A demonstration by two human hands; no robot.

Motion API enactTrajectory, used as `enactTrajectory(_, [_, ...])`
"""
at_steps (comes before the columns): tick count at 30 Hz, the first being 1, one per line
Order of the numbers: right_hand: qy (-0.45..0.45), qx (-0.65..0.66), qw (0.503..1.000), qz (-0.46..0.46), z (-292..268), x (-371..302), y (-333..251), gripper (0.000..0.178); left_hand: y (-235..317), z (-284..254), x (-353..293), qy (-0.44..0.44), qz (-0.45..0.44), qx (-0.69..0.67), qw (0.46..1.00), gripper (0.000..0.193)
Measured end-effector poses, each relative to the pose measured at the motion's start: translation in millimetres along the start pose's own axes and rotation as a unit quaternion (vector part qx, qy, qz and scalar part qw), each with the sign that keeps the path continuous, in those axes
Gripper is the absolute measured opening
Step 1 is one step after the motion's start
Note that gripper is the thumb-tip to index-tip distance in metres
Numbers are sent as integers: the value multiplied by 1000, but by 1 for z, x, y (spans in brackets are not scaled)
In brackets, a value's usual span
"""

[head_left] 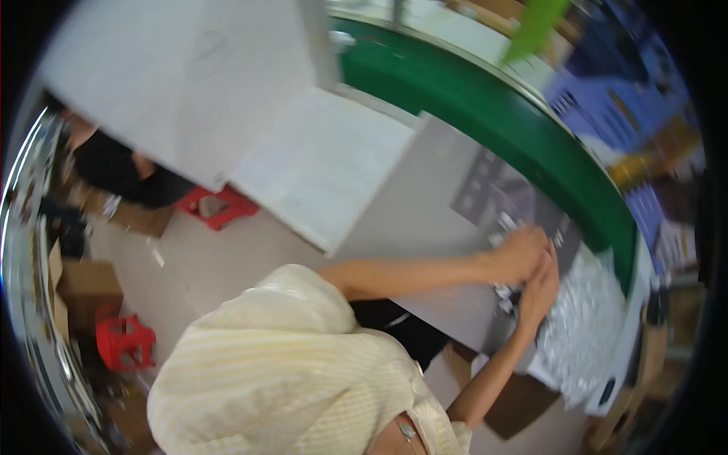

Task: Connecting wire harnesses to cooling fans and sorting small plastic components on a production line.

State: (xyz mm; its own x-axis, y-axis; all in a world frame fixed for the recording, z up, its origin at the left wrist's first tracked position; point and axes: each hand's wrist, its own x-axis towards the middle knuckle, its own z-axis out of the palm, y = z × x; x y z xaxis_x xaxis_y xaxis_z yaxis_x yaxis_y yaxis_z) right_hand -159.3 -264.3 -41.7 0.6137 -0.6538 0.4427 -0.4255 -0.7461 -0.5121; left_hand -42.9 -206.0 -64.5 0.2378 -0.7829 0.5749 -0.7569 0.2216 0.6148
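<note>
My left hand (519, 255) and my right hand (539, 290) meet over the right part of the grey worktop (402, 220). Fingers of both are closed and pressed together at the tips. Whatever lies between them is hidden and blurred. Small shiny white-and-silver pieces (504, 296) are scattered on the worktop beneath my hands. More of these lie just beyond my left hand, close to a dark grey printed patch (485, 186). A clear plastic bag full of small pale things (580, 326) rests beside my right hand.
A green conveyor belt (455, 98) curves along the far side. At left stand a white partition (189, 76) and a white tabletop (326, 159). Red stools (125, 341), a cardboard box (89, 288) and a person in black (114, 167) are farther left. Blue packages (607, 106) lie far right.
</note>
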Motion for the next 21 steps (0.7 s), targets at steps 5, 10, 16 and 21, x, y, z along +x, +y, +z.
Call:
enactTrajectory(5, [140,18,979,145,-105,11,60,37,-16,-32,6,-85,4,111,990,16])
enactTrajectory(10, [-14,-339,902,268,-120,-7,234,47,18,50,98,-133,252,-97,953,18])
enactTrajectory(16, [-110,-255,931,237,-45,-22,124,68,51,112,126,-488,131,-65,860,34])
enactTrajectory(21, [-34,-314,931,186,-28,-14,135,62,48,70,73,-201,301,78,929,56])
